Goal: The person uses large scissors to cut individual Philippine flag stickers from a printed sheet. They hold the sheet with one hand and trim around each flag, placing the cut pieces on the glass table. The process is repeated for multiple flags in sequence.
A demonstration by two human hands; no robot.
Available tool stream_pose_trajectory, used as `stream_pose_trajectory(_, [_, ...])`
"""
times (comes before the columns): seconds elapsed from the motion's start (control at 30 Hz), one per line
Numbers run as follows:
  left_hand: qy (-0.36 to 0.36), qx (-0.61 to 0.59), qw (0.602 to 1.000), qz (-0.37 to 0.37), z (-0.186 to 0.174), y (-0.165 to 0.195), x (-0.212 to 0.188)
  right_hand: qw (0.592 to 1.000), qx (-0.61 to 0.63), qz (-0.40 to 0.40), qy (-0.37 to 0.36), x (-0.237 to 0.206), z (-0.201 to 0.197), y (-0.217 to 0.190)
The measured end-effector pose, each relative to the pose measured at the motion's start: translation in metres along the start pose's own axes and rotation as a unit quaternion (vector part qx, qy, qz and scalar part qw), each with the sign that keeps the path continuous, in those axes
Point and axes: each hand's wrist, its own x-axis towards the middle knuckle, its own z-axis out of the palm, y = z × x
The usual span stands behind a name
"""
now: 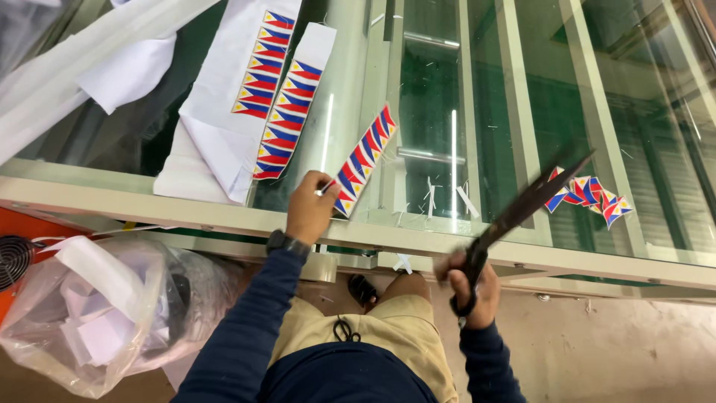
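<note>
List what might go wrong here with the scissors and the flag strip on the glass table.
1. The long black scissors in the right hand look blurred and point toward the pile of cut flag pieces; they may scatter it.
2. The left hand pinches only the end of the printed flag strip, so a cut may run crooked.
</note>
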Motion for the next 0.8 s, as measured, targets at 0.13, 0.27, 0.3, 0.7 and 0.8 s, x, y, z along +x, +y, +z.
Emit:
stream_pose_trajectory(0.13, [-0.054, -0.327, 0.933, -0.139, -0.012, -0.011, -0.024, 0.989, -0.074, 0.125, -0.008, -0.062, -0.010, 0.006])
stream_pose_trajectory(0.27, [-0.061, -0.398, 0.909, -0.110, -0.013, -0.047, -0.040, 0.966, -0.045, 0.243, -0.081, -0.093, -0.011, 0.017])
stream_pose_trajectory(0.3, [-0.017, -0.394, 0.913, -0.106, -0.011, -0.058, -0.044, 0.952, -0.039, 0.286, -0.096, -0.096, -0.012, 0.017])
stream_pose_trajectory(0.7, [-0.115, -0.337, 0.845, -0.398, -0.003, -0.097, -0.116, 0.889, 0.014, 0.394, -0.235, -0.085, 0.002, -0.002])
stream_pose_trajectory(0.8, [-0.160, -0.388, 0.806, -0.418, -0.001, -0.079, -0.118, 0.899, 0.006, 0.370, -0.236, -0.085, 0.009, -0.001])
